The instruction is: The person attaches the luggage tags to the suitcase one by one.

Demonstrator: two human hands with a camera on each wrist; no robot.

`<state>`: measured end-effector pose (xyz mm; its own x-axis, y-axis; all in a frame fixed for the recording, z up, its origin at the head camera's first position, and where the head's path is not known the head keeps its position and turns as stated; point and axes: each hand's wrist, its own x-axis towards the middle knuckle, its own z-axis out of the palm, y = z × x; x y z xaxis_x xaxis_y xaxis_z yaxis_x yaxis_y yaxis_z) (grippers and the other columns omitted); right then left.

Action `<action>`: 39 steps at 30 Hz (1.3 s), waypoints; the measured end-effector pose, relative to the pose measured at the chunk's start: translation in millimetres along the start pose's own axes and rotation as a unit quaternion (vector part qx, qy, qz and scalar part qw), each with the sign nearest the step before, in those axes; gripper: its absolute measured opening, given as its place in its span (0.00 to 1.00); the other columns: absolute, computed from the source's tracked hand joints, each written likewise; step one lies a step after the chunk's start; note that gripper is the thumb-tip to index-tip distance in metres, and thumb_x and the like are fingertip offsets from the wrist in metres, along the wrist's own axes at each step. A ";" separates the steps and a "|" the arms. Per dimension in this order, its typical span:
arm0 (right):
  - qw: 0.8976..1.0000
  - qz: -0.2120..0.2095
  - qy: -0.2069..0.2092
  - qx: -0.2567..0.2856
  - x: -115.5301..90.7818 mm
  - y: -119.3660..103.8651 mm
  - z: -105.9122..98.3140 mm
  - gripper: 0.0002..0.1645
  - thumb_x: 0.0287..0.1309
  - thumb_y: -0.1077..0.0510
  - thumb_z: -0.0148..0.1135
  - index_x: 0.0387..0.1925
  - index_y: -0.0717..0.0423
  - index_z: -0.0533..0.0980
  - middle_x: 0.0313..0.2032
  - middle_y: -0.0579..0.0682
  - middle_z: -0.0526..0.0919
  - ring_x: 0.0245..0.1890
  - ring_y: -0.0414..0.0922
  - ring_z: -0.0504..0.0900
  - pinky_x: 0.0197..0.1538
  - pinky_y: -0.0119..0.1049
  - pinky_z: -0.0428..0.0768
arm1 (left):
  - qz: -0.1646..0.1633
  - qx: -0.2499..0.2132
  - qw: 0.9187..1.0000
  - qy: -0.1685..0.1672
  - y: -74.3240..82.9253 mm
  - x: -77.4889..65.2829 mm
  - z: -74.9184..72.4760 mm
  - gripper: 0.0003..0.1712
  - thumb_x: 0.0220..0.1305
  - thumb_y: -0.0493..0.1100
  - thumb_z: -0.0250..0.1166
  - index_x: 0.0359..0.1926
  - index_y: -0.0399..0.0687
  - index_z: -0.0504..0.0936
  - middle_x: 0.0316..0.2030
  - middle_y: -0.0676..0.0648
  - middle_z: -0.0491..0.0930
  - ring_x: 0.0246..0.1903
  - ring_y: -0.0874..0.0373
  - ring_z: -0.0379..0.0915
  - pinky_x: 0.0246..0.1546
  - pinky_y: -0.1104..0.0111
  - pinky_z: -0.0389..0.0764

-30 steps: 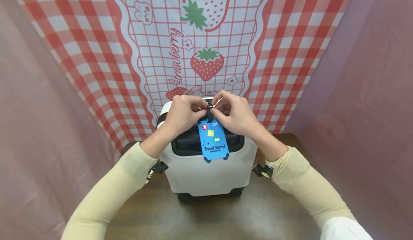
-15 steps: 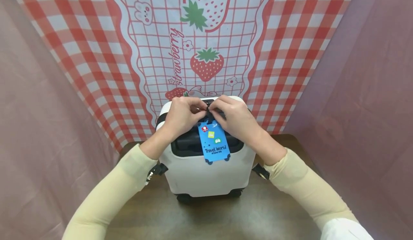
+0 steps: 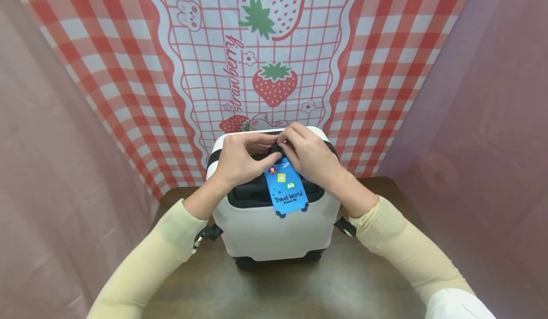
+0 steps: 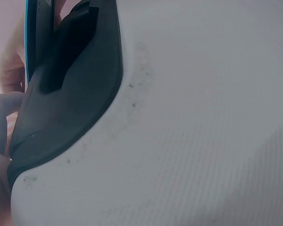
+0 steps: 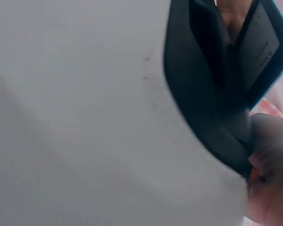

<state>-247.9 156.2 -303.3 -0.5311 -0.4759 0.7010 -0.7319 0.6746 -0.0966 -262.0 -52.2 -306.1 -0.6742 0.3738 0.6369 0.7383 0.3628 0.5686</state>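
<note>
A small white suitcase (image 3: 274, 235) with a black recessed handle area stands upright on the table. A blue luggage tag (image 3: 287, 191), printed "Travel World", hangs over its front by a short black strap (image 3: 275, 149). My right hand (image 3: 313, 159) pinches this strap between thumb and fingertips. From the other side my left hand (image 3: 240, 161) grips it, thumb at the tag's top edge and fingers stretched behind. The fingertips partly cover the strap's end and its buckle. In the right wrist view the tag's pale back (image 5: 263, 49) faces the black handle recess (image 5: 198, 80).
The brown wooden table (image 3: 274, 293) extends in front of and beside the suitcase. Close behind hangs a red-and-white strawberry cloth (image 3: 274, 88). Pink drapes close in the left (image 3: 55, 166) and right (image 3: 479, 143) sides.
My left thumb has shifted down toward the tag's top and the left fingers have straightened. My right fingers have re-gripped the strap slightly leftward. The tag's lower end has swung a little right.
</note>
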 end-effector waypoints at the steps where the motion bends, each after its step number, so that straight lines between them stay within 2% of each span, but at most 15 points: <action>1: 1.000 -0.004 0.003 0.002 -0.8 0.7 1.1 0.08 0.69 0.63 0.69 0.46 0.63 0.81 0.45 0.57 0.83 0.46 0.51 0.84 0.56 0.43 0.89 | -0.001 0.000 1.000 0.003 0.0 -0.1 0.3 0.21 0.58 0.40 0.80 0.53 0.40 0.91 0.48 0.42 0.92 0.44 0.49 0.93 0.46 0.64 0.91; 8: 0.999 -0.032 0.026 0.008 -3.2 4.0 5.7 0.08 0.68 0.65 0.69 0.45 0.64 0.79 0.45 0.58 0.82 0.45 0.52 0.83 0.56 0.43 0.88 | -0.004 0.021 1.000 0.013 -0.6 1.1 1.4 0.19 0.58 0.43 0.81 0.50 0.41 0.92 0.45 0.44 0.93 0.42 0.53 0.93 0.45 0.65 0.91; 22: 1.000 -0.026 0.001 0.017 -2.4 5.6 8.9 0.07 0.72 0.68 0.62 0.47 0.64 0.73 0.41 0.59 0.80 0.39 0.51 0.81 0.46 0.42 0.88 | -0.027 0.029 0.999 0.007 -0.9 0.4 2.4 0.18 0.58 0.42 0.79 0.48 0.41 0.91 0.44 0.43 0.93 0.43 0.52 0.93 0.47 0.62 0.91; 32: 0.997 -0.035 0.038 0.050 -6.0 6.8 13.5 0.07 0.70 0.70 0.61 0.45 0.64 0.71 0.40 0.59 0.78 0.37 0.52 0.79 0.43 0.42 0.88 | -0.048 0.034 0.998 -0.017 -0.6 0.5 3.1 0.16 0.58 0.41 0.78 0.47 0.41 0.90 0.46 0.44 0.92 0.46 0.52 0.92 0.51 0.62 0.90; 39: 0.996 -0.031 0.048 0.063 -8.4 6.3 15.5 0.10 0.69 0.71 0.62 0.45 0.62 0.70 0.38 0.58 0.77 0.36 0.50 0.78 0.40 0.41 0.86 | -0.054 0.038 0.997 -0.033 -0.9 -0.5 3.2 0.14 0.61 0.41 0.76 0.47 0.42 0.89 0.46 0.43 0.92 0.47 0.51 0.92 0.53 0.61 0.90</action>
<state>-254.7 155.7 -320.8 -0.4444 -0.4541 0.7722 -0.8128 0.5667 -0.1345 -262.4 -49.9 -308.6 -0.7508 0.3838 0.5375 0.6600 0.4662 0.5891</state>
